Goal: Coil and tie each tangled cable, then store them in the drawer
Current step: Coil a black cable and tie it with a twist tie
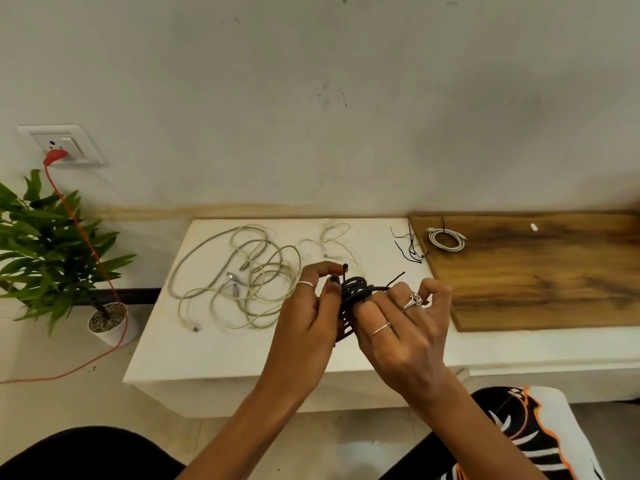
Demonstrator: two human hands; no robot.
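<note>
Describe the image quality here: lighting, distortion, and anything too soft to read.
Head view: soft, even, dim warm light with no glare; wide-angle bending curves the white table edge and wall line; the black cable coil gripped between left hand and right hand reads as a dark mass, strands barely separable; the beige cable tangle is clear enough.

Lower part of black coiled cable (pixel 356 289) hidden between left hand (pixel 308 327) and right hand (pixel 401 330); grip on the thin tie end unclear. Connectors in the pale cable tangle (pixel 239 271), centre left, too small to type. Small white item (pixel 534 227) on wooden board (pixel 540 271), upper right, unidentifiable. Board and orange cord (pixel 83 237) cut off by frame edges.
</note>
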